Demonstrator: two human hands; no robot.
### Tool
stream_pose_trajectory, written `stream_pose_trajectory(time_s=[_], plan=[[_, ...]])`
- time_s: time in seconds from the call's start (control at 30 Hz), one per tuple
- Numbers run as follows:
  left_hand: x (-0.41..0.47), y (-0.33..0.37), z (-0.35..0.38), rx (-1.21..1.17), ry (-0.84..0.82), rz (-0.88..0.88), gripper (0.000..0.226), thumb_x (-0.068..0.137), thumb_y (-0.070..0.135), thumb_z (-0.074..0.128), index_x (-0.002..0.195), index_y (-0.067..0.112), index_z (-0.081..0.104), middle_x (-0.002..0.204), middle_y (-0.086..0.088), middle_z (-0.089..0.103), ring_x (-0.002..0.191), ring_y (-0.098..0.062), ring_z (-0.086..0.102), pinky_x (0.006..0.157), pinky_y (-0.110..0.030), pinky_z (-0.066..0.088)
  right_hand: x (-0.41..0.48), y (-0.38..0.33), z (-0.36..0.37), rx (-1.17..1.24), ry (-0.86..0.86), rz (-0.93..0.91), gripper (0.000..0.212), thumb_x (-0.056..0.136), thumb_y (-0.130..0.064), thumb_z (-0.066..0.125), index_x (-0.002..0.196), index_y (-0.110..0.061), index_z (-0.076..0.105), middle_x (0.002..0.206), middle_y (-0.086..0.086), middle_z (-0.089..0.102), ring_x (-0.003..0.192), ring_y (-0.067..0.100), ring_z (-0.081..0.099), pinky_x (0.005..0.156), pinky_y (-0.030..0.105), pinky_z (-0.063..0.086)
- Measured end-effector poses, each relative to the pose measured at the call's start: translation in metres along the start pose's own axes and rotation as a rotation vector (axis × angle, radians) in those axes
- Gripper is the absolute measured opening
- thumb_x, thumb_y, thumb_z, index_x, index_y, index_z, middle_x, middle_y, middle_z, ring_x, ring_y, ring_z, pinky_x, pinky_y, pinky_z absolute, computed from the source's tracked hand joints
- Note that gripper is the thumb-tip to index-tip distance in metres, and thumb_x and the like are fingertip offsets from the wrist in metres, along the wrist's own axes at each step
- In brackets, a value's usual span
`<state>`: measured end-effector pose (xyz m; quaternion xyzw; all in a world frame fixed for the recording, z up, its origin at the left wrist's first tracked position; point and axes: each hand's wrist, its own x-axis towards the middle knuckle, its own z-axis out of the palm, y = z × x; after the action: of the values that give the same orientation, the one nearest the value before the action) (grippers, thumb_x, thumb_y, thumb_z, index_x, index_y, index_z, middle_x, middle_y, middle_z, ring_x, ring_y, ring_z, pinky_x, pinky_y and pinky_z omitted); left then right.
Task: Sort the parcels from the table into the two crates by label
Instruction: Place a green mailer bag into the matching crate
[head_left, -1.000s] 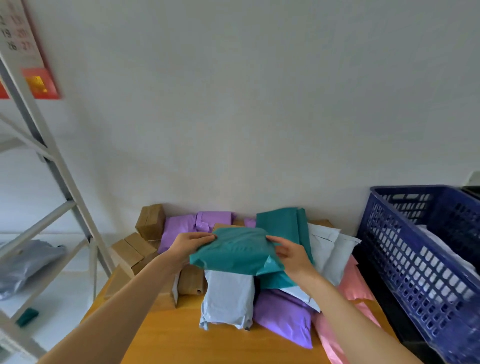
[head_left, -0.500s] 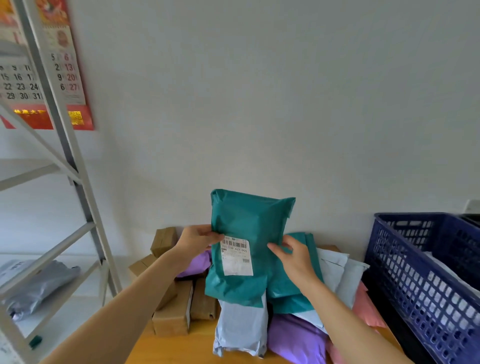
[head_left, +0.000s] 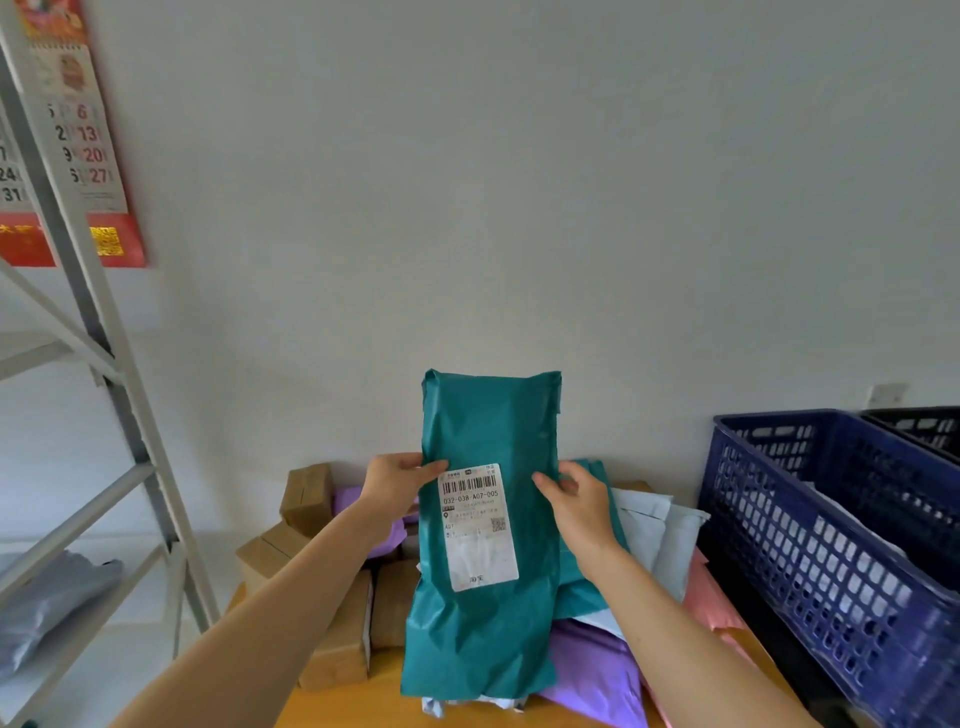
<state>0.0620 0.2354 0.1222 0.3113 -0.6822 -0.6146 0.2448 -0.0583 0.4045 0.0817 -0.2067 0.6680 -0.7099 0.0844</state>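
From my remote seat I am looking at a pale wall (head_left: 519, 208) filling most of the view. A grey metal rack (head_left: 119, 395) is standing at the left, and a grey bag (head_left: 47, 597) is lying on one of its shelves. The blue crate (head_left: 831, 545) is sitting at the right, just beside the table (head_left: 363, 709), with something pale showing through its lattice. The black crate (head_left: 930, 431) is peeking out behind it.

The teal parcel (head_left: 488, 415) is hanging upright in the air above the table, between both hands and in front of the pile, with its printed side facing me. A red-edged calendar (head_left: 78, 156) is hanging on the wall behind the rack.

On the table, cardboard boxes (head_left: 337, 649) are crowding the left of the pile. A purple mailer (head_left: 592, 670), a pink mailer (head_left: 711, 608) and pale blue mailers (head_left: 665, 535) are lying to the right, with a second teal bag (head_left: 587, 587) among them.

The white label (head_left: 478, 525) is sitting on the parcel's front, showing a barcode and the code 032-038-A07-005.

My left hand (head_left: 395, 480) is pinching the parcel's left edge, thumb on the front. My right hand (head_left: 576, 499) is gripping the right edge, thumb on the front, with the fingers behind it.
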Motion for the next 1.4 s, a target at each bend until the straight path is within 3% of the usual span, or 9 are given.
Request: stream_pose_trajectory(time_s=[0.13, 0.37, 0.7, 0.8, 0.9, 0.97, 1.1, 1.27, 1.4], plan=[[0.003, -0.007, -0.004, -0.01, 0.013, -0.048, 0.004, 0.087, 0.012, 0.069, 0.083, 0.013, 0.067, 0.086, -0.006, 0.072, 0.078, -0.019, 0.068, 0.063, -0.028, 0.053, -0.004, 0.0, 0.001, 0.052, -0.058, 0.106, 0.018, 0.088, -0.001, 0.064, 0.099, -0.015, 0.068, 0.088, -0.005, 0.073, 0.079, 0.005, 0.069, 0.059, 0.012, 0.049], [0.008, -0.017, -0.018, 0.016, -0.01, -0.117, 0.013, 0.086, 0.014, 0.071, 0.098, 0.007, 0.067, 0.083, -0.004, 0.071, 0.074, -0.016, 0.067, 0.055, -0.025, 0.052, -0.01, 0.013, 0.005, 0.087, -0.151, 0.206, 0.038, 0.078, 0.009, 0.069, 0.106, -0.017, 0.067, 0.097, 0.005, 0.075, 0.093, 0.021, 0.071, 0.086, 0.038, 0.057], [0.011, -0.03, -0.041, 0.06, -0.267, -0.113, 0.051, 0.077, 0.01, 0.078, 0.125, 0.012, 0.062, 0.094, -0.003, 0.075, 0.085, -0.019, 0.072, 0.069, -0.034, 0.061, -0.013, 0.016, 0.018, 0.111, -0.051, 0.225, 0.036, 0.078, 0.007, 0.071, 0.103, -0.018, 0.066, 0.096, 0.005, 0.075, 0.089, 0.021, 0.072, 0.077, 0.034, 0.057], [0.014, -0.031, -0.043, 0.035, -0.269, -0.097, 0.057, 0.077, 0.002, 0.075, 0.131, 0.008, 0.057, 0.093, -0.004, 0.074, 0.078, -0.016, 0.072, 0.062, -0.03, 0.061, -0.016, 0.016, 0.021, 0.13, -0.02, 0.22, 0.035, 0.08, 0.006, 0.07, 0.097, -0.024, 0.064, 0.094, 0.002, 0.074, 0.088, 0.018, 0.071, 0.069, 0.027, 0.053], [0.016, -0.032, -0.04, 0.035, -0.279, -0.084, 0.059, 0.077, 0.0, 0.075, 0.131, 0.007, 0.055, 0.09, -0.002, 0.072, 0.069, -0.011, 0.071, 0.055, -0.027, 0.059, -0.019, 0.017, 0.021, 0.142, 0.016, 0.215, 0.034, 0.08, 0.006, 0.07, 0.104, -0.018, 0.066, 0.095, 0.004, 0.075, 0.089, 0.02, 0.072, 0.079, 0.034, 0.056], [0.019, -0.035, -0.033, 0.028, -0.295, -0.087, 0.058, 0.075, 0.001, 0.076, 0.129, 0.008, 0.057, 0.089, -0.002, 0.073, 0.071, -0.014, 0.072, 0.061, -0.031, 0.06, -0.02, 0.018, 0.016, 0.138, 0.056, 0.21, 0.033, 0.079, 0.007, 0.069, 0.1, -0.018, 0.067, 0.091, 0.002, 0.075, 0.087, 0.021, 0.072, 0.079, 0.035, 0.056], [0.022, -0.043, -0.01, 0.004, -0.348, -0.121, 0.061, 0.071, 0.002, 0.08, 0.128, 0.009, 0.059, 0.107, -0.011, 0.071, 0.093, -0.03, 0.07, 0.085, -0.049, 0.056, -0.026, 0.023, -0.005, 0.116, 0.123, 0.218, 0.038, 0.079, 0.007, 0.07, 0.112, -0.01, 0.065, 0.097, 0.004, 0.074, 0.091, 0.022, 0.071, 0.084, 0.036, 0.056], [0.013, -0.055, 0.046, 0.014, -0.444, -0.154, 0.066, 0.066, 0.002, 0.084, 0.127, 0.002, 0.058, 0.099, -0.006, 0.072, 0.089, -0.026, 0.07, 0.082, -0.041, 0.057, -0.058, 0.024, -0.057, 0.024, 0.208, 0.237, 0.037, 0.078, 0.007, 0.069, 0.108, -0.014, 0.069, 0.098, -0.003, 0.073, 0.092, 0.015, 0.07, 0.079, 0.026, 0.055], [-0.003, -0.054, 0.105, 0.036, -0.549, -0.17, 0.081, 0.059, 0.007, 0.088, 0.132, 0.005, 0.053, 0.108, -0.008, 0.07, 0.092, -0.027, 0.069, 0.085, -0.044, 0.057, -0.078, 0.026, -0.109, 0.013, 0.261, 0.252, 0.04, 0.079, 0.011, 0.067, 0.107, -0.018, 0.067, 0.104, -0.005, 0.071, 0.096, 0.012, 0.067, 0.076, 0.024, 0.052]])
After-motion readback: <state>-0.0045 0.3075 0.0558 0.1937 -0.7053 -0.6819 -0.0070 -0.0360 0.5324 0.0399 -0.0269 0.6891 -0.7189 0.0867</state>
